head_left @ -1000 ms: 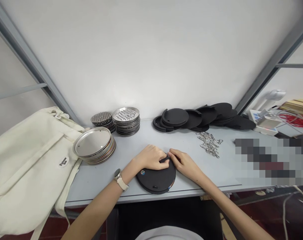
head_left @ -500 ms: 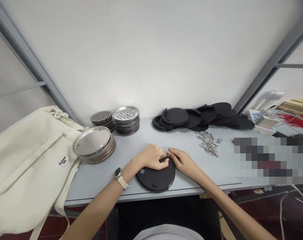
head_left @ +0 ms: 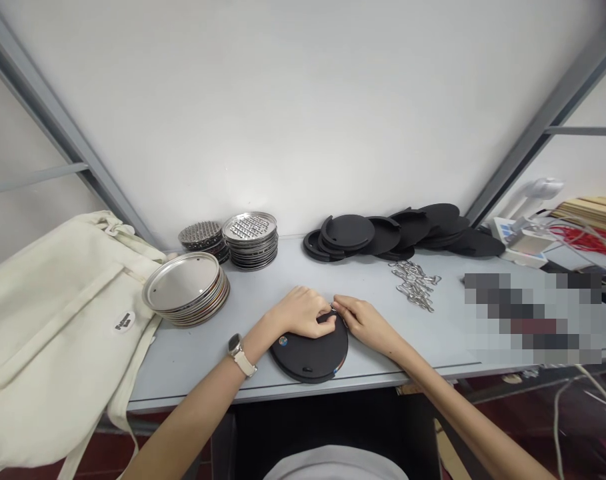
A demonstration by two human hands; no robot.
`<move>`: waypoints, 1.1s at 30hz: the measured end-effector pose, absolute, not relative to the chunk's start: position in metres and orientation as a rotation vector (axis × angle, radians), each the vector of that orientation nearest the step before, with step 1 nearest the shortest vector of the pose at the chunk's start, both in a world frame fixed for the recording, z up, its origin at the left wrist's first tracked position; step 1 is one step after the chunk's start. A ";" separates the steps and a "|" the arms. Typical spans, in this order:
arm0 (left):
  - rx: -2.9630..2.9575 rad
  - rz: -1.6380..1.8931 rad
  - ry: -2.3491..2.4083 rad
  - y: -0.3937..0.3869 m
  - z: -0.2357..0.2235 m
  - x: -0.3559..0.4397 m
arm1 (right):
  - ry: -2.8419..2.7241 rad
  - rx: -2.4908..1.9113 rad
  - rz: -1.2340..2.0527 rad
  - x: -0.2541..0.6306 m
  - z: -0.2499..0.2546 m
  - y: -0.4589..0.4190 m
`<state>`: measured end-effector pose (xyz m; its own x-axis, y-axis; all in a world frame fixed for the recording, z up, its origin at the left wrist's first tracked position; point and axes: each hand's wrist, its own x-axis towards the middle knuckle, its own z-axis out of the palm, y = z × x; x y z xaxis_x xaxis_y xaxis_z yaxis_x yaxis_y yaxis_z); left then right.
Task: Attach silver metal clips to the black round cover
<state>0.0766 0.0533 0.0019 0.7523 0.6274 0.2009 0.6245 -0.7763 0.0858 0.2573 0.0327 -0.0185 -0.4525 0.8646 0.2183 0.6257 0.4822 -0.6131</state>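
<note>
A round black disc point(head_left: 310, 353) lies flat near the front edge of the grey table point(head_left: 263, 293). My left hand point(head_left: 300, 312), a watch on its wrist, rests on the disc's far rim with curled fingers. My right hand point(head_left: 363, 321) meets it from the right, fingertips pinched together. Between the two sets of fingertips sits a small metal piece point(head_left: 333, 309) at the disc's far edge. Both hands press on it; which one grips it is unclear.
A stack of round metal plates point(head_left: 185, 291) sits to the left, two stacks of perforated metal discs point(head_left: 250, 240) behind it. More black discs point(head_left: 397, 233) lie at the back right, a pile of small metal clips point(head_left: 415, 285) before them. A cream cloth bag point(head_left: 47, 327) hangs at far left.
Both hands stay pinched at the disc's far edge. The view has drifted slightly; nothing else has moved.
</note>
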 end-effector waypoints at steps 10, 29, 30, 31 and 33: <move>2.919 0.363 1.038 0.053 0.001 0.076 | -2.241 -1.233 0.643 0.258 -0.020 0.033; 2.844 0.411 0.982 0.053 0.007 0.075 | -2.039 -1.221 0.796 0.256 -0.019 0.028; 2.845 0.415 0.976 0.053 0.007 0.075 | -2.028 -1.217 0.816 0.257 -0.019 0.028; 2.845 0.420 0.971 0.054 0.007 0.075 | -2.022 -1.212 0.828 0.257 -0.019 0.028; 2.839 0.422 0.970 0.054 0.006 0.074 | -2.020 -1.209 0.836 0.257 -0.019 0.028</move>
<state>0.0745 0.0537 0.0063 0.7569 0.6137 0.2247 0.5827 -0.7894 0.1932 0.2575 0.0276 -0.0188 -0.3786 0.9051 0.1934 0.5037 0.3768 -0.7774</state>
